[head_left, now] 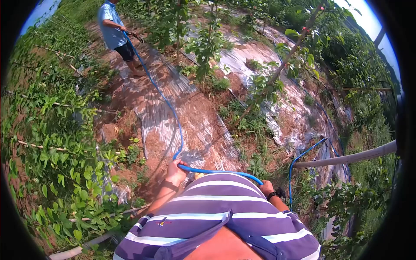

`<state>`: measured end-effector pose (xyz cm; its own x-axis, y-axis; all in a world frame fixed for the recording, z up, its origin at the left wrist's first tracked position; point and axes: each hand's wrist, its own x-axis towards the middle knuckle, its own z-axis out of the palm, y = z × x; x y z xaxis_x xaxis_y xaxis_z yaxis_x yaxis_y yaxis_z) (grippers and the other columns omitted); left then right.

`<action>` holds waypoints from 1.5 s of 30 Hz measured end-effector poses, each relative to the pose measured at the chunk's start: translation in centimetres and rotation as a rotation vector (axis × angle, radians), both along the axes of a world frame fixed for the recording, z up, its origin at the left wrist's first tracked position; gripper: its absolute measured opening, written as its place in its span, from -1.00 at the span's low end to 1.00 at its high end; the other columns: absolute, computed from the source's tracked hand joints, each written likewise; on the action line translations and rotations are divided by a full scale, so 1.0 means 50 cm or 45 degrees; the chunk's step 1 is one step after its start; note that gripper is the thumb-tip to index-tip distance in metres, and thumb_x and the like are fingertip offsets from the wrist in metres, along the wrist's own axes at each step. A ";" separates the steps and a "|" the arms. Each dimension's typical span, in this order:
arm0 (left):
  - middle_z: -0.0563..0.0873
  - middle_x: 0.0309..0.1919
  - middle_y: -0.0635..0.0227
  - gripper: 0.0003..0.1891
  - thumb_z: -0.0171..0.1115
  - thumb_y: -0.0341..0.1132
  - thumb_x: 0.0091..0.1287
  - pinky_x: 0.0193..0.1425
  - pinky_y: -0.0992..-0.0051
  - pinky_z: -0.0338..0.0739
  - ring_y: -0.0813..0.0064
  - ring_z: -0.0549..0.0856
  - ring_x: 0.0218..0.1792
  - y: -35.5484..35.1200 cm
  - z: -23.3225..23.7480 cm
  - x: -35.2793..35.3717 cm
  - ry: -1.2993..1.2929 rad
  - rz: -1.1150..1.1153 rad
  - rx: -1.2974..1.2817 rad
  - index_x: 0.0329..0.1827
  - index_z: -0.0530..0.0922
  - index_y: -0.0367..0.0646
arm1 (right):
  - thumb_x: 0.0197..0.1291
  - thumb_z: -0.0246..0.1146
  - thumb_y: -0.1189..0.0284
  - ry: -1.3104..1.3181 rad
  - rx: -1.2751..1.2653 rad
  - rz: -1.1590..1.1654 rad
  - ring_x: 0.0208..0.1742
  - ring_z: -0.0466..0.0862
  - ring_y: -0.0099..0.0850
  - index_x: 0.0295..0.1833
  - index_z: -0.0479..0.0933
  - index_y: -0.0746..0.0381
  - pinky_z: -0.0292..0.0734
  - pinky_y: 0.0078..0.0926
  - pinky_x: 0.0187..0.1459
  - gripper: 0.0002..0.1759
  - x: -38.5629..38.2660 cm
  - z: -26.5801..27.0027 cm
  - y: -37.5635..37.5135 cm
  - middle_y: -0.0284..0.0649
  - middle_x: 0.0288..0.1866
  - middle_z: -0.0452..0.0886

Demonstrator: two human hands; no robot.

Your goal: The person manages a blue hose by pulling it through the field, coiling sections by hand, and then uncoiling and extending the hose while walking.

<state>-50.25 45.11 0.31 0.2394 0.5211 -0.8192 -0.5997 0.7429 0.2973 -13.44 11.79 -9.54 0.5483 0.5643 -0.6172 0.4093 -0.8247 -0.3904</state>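
Observation:
A blue hose (167,100) runs across the ground from the other person to me and passes in front of my waist. My left hand (176,171) is closed around it where it bends to the right. On the other side, my right hand (267,188) also grips the hose, with a dark band on that wrist. Between my hands the hose lies against my striped shirt (216,203). The far end reaches the hands of a person in a light blue shirt (113,27), who stands up the row at the upper left.
Leafy climbing plants (65,173) line the left side. A pole (346,155) extends in from the right, with more blue hose looped over it. Silvery plastic sheeting (162,130) covers parts of the soil. A slanted stake (284,63) rises ahead.

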 end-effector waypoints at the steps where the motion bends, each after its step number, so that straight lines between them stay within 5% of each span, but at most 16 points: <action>1: 0.53 -0.50 0.34 -0.89 0.09 -0.37 0.40 -0.11 0.16 0.54 0.31 0.56 -0.39 0.004 0.015 -0.002 0.005 -0.011 -0.009 -0.35 0.45 -0.08 | -0.02 0.43 0.21 -0.032 0.012 0.004 -0.06 0.72 0.00 -0.12 0.71 0.21 0.60 -0.14 0.02 -0.62 -0.003 0.007 0.006 0.08 -0.18 0.72; 10: 0.56 -0.52 0.27 -0.84 0.06 -0.33 0.37 -0.15 0.12 0.58 0.22 0.63 -0.42 0.047 -0.050 -0.104 -0.228 -0.031 0.242 -0.40 0.47 -0.13 | 0.05 0.26 0.34 -0.146 0.147 0.115 -0.17 0.71 0.07 -0.22 0.68 0.29 0.58 -0.12 -0.09 -0.74 -0.053 0.093 0.089 0.14 -0.28 0.69; 13: 0.56 -0.52 0.26 -0.83 0.05 -0.33 0.37 -0.15 0.14 0.58 0.22 0.63 -0.43 0.047 -0.064 -0.144 -0.166 0.156 0.116 -0.40 0.46 -0.13 | 0.05 0.29 0.38 -0.100 0.145 0.158 -0.23 0.71 0.05 -0.23 0.67 0.33 0.57 -0.14 -0.15 -0.75 -0.061 0.074 0.106 0.15 -0.32 0.68; 18: 0.52 -0.54 0.28 -0.88 0.06 -0.40 0.33 -0.16 0.16 0.58 0.24 0.59 -0.42 0.045 -0.069 -0.186 -0.177 0.284 0.072 -0.41 0.43 -0.13 | 0.00 0.38 0.25 -0.083 0.108 0.259 -0.28 0.73 -0.04 -0.23 0.67 0.31 0.59 -0.16 -0.20 -0.67 -0.082 0.130 0.163 0.09 -0.35 0.70; 25: 0.51 -0.48 0.29 -0.86 0.03 -0.38 0.39 -0.12 0.08 0.56 0.27 0.57 -0.38 0.029 -0.004 -0.164 -0.197 0.338 0.106 -0.37 0.42 -0.14 | 0.02 0.33 0.36 0.082 0.209 0.140 -0.42 0.71 -0.25 -0.19 0.69 0.32 0.59 -0.26 -0.31 -0.72 -0.053 0.147 0.239 0.01 -0.44 0.69; 30: 0.57 -0.51 0.22 -0.79 0.08 -0.31 0.36 -0.15 0.22 0.53 0.28 0.58 -0.37 0.022 0.019 -0.168 -0.077 0.317 0.091 -0.48 0.41 -0.11 | 0.05 0.30 0.45 0.109 0.295 0.113 -0.44 0.65 -0.36 -0.29 0.66 0.33 0.54 -0.31 -0.32 -0.83 -0.012 0.058 0.266 -0.13 -0.52 0.67; 43: 0.45 -0.52 0.31 -0.87 0.01 -0.36 0.43 -0.25 0.26 0.51 0.35 0.46 -0.45 -0.008 0.039 -0.186 -0.117 0.509 -0.056 -0.32 0.36 -0.15 | 0.01 0.43 0.21 0.069 0.147 0.435 -0.21 0.76 -0.09 -0.19 0.69 0.30 0.61 -0.17 -0.12 -0.62 -0.027 0.047 0.280 0.09 -0.32 0.71; 45: 0.46 -0.49 0.30 -0.80 0.00 -0.33 0.42 -0.15 0.22 0.47 0.31 0.49 -0.38 0.000 0.050 -0.190 -0.079 0.457 -0.042 -0.42 0.37 -0.13 | -0.01 0.42 0.26 0.166 0.170 0.324 -0.34 0.72 -0.15 -0.22 0.67 0.31 0.57 -0.20 -0.23 -0.66 -0.034 0.054 0.294 0.03 -0.42 0.68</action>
<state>-59.77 45.09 2.82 0.0960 0.5548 -0.8264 -0.8400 0.4906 0.2318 -15.17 26.48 -6.85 0.3006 0.7540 -0.5841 0.5351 -0.6402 -0.5511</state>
